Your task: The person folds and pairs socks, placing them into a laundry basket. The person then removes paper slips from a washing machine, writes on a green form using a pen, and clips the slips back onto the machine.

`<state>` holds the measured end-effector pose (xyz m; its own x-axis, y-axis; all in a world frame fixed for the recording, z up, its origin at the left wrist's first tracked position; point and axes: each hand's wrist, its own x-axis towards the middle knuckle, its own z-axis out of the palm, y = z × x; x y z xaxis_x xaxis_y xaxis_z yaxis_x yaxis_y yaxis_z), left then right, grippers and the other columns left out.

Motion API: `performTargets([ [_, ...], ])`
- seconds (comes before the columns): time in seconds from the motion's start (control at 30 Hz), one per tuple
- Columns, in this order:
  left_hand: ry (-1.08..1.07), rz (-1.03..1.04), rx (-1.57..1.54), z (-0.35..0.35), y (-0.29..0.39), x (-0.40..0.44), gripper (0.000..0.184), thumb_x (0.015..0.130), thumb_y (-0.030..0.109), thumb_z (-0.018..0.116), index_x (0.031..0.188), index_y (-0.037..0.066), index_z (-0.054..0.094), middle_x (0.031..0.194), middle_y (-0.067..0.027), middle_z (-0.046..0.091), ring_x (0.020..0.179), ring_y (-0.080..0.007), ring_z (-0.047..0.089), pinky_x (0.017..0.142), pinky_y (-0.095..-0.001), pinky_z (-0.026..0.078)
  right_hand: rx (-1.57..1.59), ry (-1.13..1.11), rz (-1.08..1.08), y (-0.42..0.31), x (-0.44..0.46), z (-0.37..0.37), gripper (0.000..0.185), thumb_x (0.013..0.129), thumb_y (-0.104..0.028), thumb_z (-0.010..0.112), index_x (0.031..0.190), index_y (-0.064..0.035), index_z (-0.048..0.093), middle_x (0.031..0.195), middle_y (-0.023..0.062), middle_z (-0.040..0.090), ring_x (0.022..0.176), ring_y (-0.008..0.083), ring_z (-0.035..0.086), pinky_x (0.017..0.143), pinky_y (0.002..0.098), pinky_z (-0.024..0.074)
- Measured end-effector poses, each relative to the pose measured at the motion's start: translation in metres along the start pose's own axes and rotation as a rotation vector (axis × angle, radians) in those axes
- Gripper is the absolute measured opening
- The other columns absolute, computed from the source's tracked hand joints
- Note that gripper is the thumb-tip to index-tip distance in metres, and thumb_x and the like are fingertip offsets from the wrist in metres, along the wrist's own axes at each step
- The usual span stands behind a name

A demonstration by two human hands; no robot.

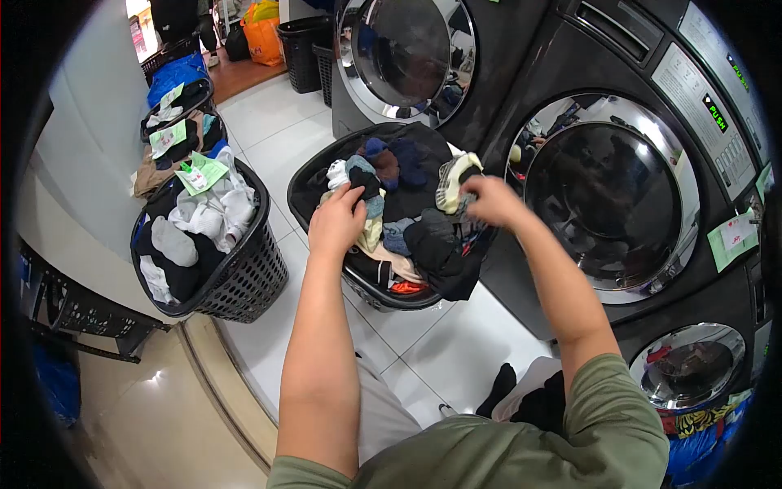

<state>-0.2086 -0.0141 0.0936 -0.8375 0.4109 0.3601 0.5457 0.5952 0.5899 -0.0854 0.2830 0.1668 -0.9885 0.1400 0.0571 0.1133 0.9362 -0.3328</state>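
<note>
In the middle stands a black laundry basket [303, 194] heaped with dark clothes and several socks. My left hand [336, 218] rests at its left side, fingers stretched out and touching a small pile of socks, among them a black sock [364, 181]. My right hand [493, 202] is over the right side of the basket, its fingers closed at a pale yellow, white and black patterned sock [453, 181]. The fingertips are slightly blurred. Brown and navy socks [388, 167] lie at the back of the heap, and a black garment [444, 244] hangs over the front rim.
A second black basket [265, 261] with white and grey socks and a green tag [200, 174] stands at left. More filled baskets line the wall behind it. Black machines with round doors [607, 196] rise close on the right. An orange bag [262, 37] stands far back.
</note>
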Motion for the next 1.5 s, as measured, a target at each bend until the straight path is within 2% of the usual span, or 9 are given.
performTargets([
  [0.17, 0.003, 0.012, 0.014, 0.0, 0.003, 0.002, 0.036, 0.09, 0.028, 0.058, 0.123, 0.018, 0.068, 0.137, -0.0102, 0.059, 0.117, -0.0322, 0.061, 0.1, -0.0424, 0.048, 0.178, 0.45, -0.151, -0.026, 0.033, -0.081, 0.041, 0.069, -0.011, 0.067, 0.109, -0.0035, 0.068, 0.102, 0.0215, 0.067, 0.099, 0.0368, 0.065, 0.088, 0.0397, 0.0512],
  [0.5, 0.012, 0.002, -0.023, 0.0, -0.002, 0.002, 0.036, 0.09, 0.027, 0.057, 0.123, 0.017, 0.069, 0.137, -0.0096, 0.059, 0.117, -0.0324, 0.062, 0.101, -0.044, 0.048, -0.234, 0.222, -0.055, 0.001, 0.058, 0.039, 0.046, 0.077, -0.009, 0.07, 0.122, -0.0136, 0.065, 0.119, 0.0196, 0.059, 0.113, 0.0407, 0.058, 0.097, 0.0451, 0.0486],
  [0.57, 0.015, -0.007, -0.025, 0.001, -0.003, 0.001, 0.036, 0.09, 0.027, 0.057, 0.122, 0.017, 0.069, 0.137, -0.0092, 0.06, 0.117, -0.0323, 0.062, 0.101, -0.044, 0.048, -0.134, 0.404, -0.083, -0.018, 0.042, 0.042, 0.046, 0.079, -0.016, 0.073, 0.124, -0.0112, 0.062, 0.12, 0.0199, 0.061, 0.112, 0.0404, 0.059, 0.097, 0.0453, 0.0488],
  [0.67, 0.023, -0.008, -0.014, -0.002, -0.001, 0.002, 0.035, 0.091, 0.027, 0.057, 0.121, 0.017, 0.069, 0.136, -0.0088, 0.06, 0.116, -0.0318, 0.062, 0.1, -0.0431, 0.048, -0.011, 0.039, 0.139, -0.044, 0.007, 0.046, 0.055, 0.079, -0.034, 0.077, 0.123, -0.0057, 0.061, 0.118, 0.0237, 0.065, 0.109, 0.0391, 0.064, 0.095, 0.045, 0.0502],
  [0.83, -0.004, -0.025, -0.021, -0.002, 0.001, 0.002, 0.034, 0.092, 0.027, 0.058, 0.123, 0.018, 0.069, 0.137, -0.0085, 0.06, 0.12, -0.0298, 0.06, 0.1, -0.0386, 0.049, 0.434, -0.051, 0.276, 0.013, -0.006, 0.073, 0.049, 0.07, -0.024, 0.077, 0.111, 0.0013, 0.067, 0.102, 0.0186, 0.072, 0.09, 0.0271, 0.07, 0.084, 0.0369, 0.0536],
  [0.97, 0.047, 0.008, -0.005, 0.001, 0.0, 0.003, 0.032, 0.091, 0.025, 0.057, 0.119, 0.017, 0.07, 0.133, -0.0086, 0.062, 0.114, -0.0319, 0.063, 0.099, -0.0418, 0.049, 0.914, 0.138, 0.205, 0.001, -0.014, 0.004, 0.037, 0.083, -0.015, 0.074, 0.114, 0.0024, 0.065, 0.099, 0.0056, 0.071, 0.088, 0.013, 0.065, 0.08, 0.0299, 0.0508],
  [1.07, 0.033, -0.009, -0.002, -0.001, 0.005, 0.003, 0.033, 0.09, 0.025, 0.057, 0.119, 0.017, 0.07, 0.133, -0.009, 0.062, 0.115, -0.0317, 0.062, 0.098, -0.0415, 0.05, 0.801, 0.154, 0.078, -0.017, 0.0, -0.022, 0.041, 0.083, -0.016, 0.075, 0.118, 0.0012, 0.065, 0.101, 0.0056, 0.07, 0.09, 0.0124, 0.063, 0.082, 0.0282, 0.0501],
  [1.3, 0.021, -0.023, -0.014, -0.005, 0.005, 0.001, 0.033, 0.091, 0.026, 0.058, 0.12, 0.017, 0.07, 0.133, -0.0078, 0.062, 0.117, -0.0303, 0.061, 0.099, -0.0393, 0.049, 0.058, 0.355, 0.065, -0.035, 0.067, 0.047, 0.063, 0.078, -0.021, 0.08, 0.132, -0.005, 0.052, 0.126, 0.0227, 0.057, 0.117, 0.0394, 0.057, 0.098, 0.045, 0.0479],
  [1.5, 0.045, -0.027, -0.053, -0.002, 0.0, 0.003, 0.031, 0.09, 0.024, 0.058, 0.116, 0.014, 0.071, 0.13, -0.0093, 0.063, 0.118, -0.0294, 0.061, 0.099, -0.0396, 0.049, 0.037, -0.191, 0.081, -0.077, -0.029, 0.047, 0.063, 0.073, -0.044, 0.081, 0.117, -0.0024, 0.063, 0.114, 0.0234, 0.067, 0.109, 0.0391, 0.064, 0.094, 0.0443, 0.0504],
])
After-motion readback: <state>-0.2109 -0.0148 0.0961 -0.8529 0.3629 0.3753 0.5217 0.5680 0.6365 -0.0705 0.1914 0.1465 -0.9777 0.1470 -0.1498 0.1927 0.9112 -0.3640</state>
